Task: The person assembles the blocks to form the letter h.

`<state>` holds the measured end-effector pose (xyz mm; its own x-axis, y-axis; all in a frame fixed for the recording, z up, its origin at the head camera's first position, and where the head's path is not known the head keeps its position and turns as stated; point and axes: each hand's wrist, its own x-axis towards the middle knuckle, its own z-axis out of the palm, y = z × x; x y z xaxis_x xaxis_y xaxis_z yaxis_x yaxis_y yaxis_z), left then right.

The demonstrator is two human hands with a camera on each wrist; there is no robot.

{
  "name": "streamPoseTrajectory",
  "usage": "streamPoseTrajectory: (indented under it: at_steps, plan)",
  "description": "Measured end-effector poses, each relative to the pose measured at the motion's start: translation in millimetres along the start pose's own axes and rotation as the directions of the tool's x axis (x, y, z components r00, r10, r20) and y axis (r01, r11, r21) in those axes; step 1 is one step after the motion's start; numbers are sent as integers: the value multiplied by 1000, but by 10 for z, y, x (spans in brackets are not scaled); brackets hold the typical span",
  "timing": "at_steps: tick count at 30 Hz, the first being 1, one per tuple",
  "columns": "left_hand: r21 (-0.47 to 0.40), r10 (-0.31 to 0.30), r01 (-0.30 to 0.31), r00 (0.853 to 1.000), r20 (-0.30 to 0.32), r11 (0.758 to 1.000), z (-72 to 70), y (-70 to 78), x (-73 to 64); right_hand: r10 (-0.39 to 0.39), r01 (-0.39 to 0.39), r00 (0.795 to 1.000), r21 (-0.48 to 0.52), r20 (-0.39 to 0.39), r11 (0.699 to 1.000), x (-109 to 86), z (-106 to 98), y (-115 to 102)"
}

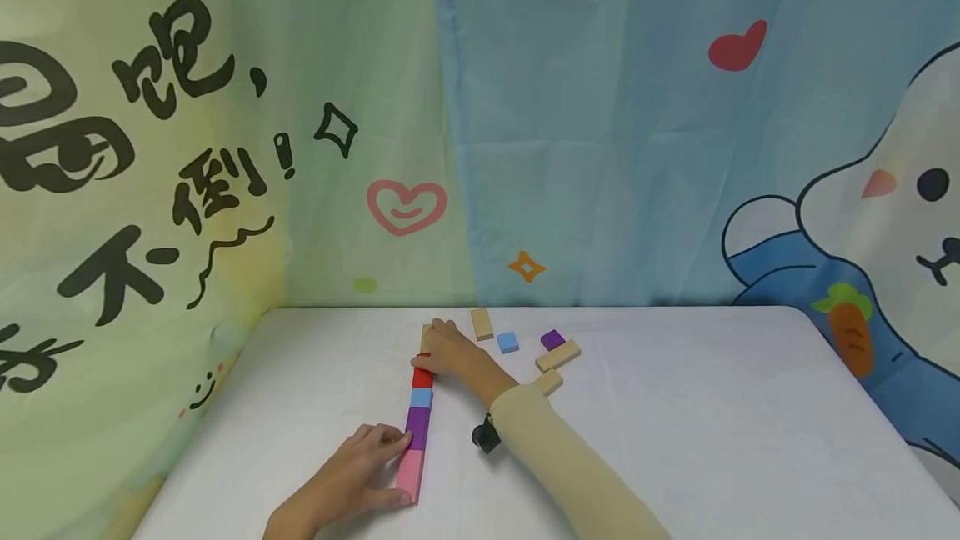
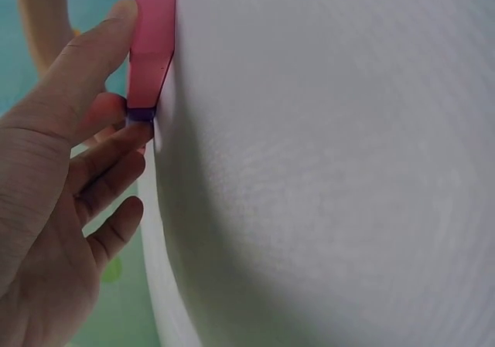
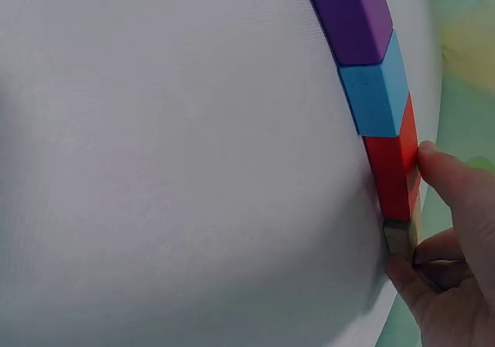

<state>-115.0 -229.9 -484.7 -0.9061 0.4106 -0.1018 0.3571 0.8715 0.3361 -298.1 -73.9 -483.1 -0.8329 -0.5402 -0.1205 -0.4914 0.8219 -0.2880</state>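
Note:
A straight row of blocks runs away from the person on the white table. Nearest is a pink block (image 1: 408, 473), then a purple block (image 1: 417, 427), a light blue block (image 1: 422, 397), a red block (image 1: 422, 378) and a wooden block (image 1: 425, 340) at the far end. My left hand (image 1: 352, 465) lies along the row's left side, thumb against the pink block and fingertips touching the purple one. At the far end, my right hand (image 1: 453, 351) holds the wooden block with bent fingers, its thumb (image 3: 441, 169) against the red block's side. The right hand partly hides both blocks.
Right of the row lie loose pieces: a wooden block (image 1: 482, 324), a small blue block (image 1: 507, 342), a small purple block (image 1: 552, 340) and two more wooden blocks, one partly behind the right forearm. A printed curtain (image 1: 600, 148) hangs behind the table (image 1: 712, 423).

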Motion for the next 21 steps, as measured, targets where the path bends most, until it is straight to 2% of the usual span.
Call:
streamPoseTrajectory:
  at_steps: [9,21]
  plan:
    - [11,12,-12,1000,-13,1000,0,-5,-11,32,-32,999,15,16,999,-22,-5,8]
    - [9,4,-4,1000,-4,1000,15,-1,-3,-41,39,998,-37,-46,999,-33,11,68]
